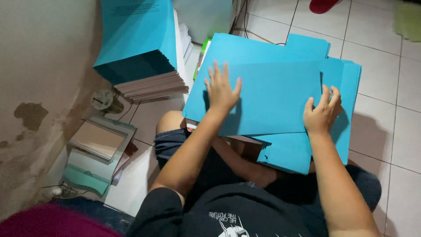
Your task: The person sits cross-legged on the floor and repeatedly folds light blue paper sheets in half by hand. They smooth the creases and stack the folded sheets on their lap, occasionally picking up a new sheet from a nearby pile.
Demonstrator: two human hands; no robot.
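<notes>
left hand (pixel 221 90) flat and spread on the top blue sheet (pixel 272 96), right hand (pixel 322 115) curled over its edge — squaring the stack (pixel 285 153) — next, an even nudge.

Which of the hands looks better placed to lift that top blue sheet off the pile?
Probably the right hand: its fingers curl at the top blue sheet's right edge. The left hand lies flat on the sheet, pressing it down.

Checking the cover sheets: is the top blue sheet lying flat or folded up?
Flat: the top blue sheet lies spread on the pile, left hand pressing it, right hand at its edge.
</notes>
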